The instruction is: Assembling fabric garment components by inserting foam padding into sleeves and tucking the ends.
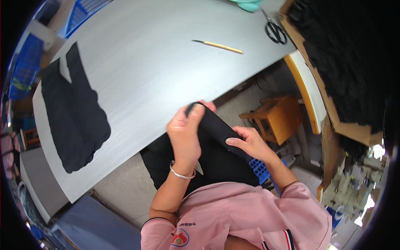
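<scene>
A piece of black fabric (217,130) is stretched between my two hands, just off the near edge of the table. My left hand (187,125) pinches its upper end, the thumb lying on top. Lower down and to the right, my right hand (249,142) grips the same piece along its edge, thumb over the cloth. More of the black cloth hangs down in front of my body. On the left part of the table lies a black garment piece (77,121), spread out with a narrow gap at its far end.
On the grey table (141,71) lie a wooden-handled pointed tool (223,47) and black-handled scissors (275,32). A cardboard box (354,131) of black fabric stands at right. Below it are a wooden stool (277,118) and a sewing machine (352,183). Blue baskets (27,62) stand far left.
</scene>
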Available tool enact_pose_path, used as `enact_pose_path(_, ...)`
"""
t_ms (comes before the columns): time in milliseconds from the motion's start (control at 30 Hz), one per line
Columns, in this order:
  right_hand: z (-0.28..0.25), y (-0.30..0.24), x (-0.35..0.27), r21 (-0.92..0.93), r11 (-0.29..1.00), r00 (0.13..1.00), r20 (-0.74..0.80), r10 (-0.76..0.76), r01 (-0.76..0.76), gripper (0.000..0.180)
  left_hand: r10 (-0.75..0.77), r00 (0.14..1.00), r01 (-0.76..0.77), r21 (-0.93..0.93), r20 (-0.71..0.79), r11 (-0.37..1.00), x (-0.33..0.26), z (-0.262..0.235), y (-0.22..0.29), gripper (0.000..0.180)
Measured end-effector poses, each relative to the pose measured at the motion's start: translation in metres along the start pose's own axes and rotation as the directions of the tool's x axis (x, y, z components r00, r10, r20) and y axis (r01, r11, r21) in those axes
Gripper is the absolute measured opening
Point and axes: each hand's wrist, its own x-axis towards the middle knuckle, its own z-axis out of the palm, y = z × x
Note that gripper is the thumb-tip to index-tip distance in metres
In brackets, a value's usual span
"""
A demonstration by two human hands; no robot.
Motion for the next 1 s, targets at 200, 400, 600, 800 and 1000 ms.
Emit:
enact_pose_path(200, -0.022, 0.031, -0.058, 0.054, 0.992, 0.994, 0.019, 0.111, -0.112, 0.023, 0.118, 0.978, -0.123, -0.018, -0.171, 0.992, 0.0, 0.0, 0.003, 0.028)
enact_pose_path(400, -0.019, 0.058, -0.107, 0.22, 0.969, 0.984, -0.111, 0.141, -0.114, 0.023, 0.118, 0.989, -0.128, 0.133, 0.084, 0.983, -0.018, 0.021, -0.016, 0.024)
enact_pose_path(600, -0.035, 0.083, -0.126, 0.596, 0.76, 0.944, -0.012, 0.331, -0.259, 0.026, -0.093, 0.915, 0.14, -0.091, 0.393, 0.986, -0.035, 0.031, -0.019, 0.056)
enact_pose_path(800, -0.038, 0.076, -0.107, 0.549, 0.8, 0.967, 0.071, 0.245, -0.243, 0.026, -0.087, 0.932, 0.113, -0.053, 0.353, 0.992, -0.034, 0.022, -0.013, 0.063)
enact_pose_path(1000, -0.04, 0.069, -0.087, 0.528, 0.787, 0.947, 0.141, 0.29, -0.32, 0.03, -0.104, 0.94, 0.158, -0.145, 0.324, 0.977, -0.026, 0.012, -0.009, 0.059)
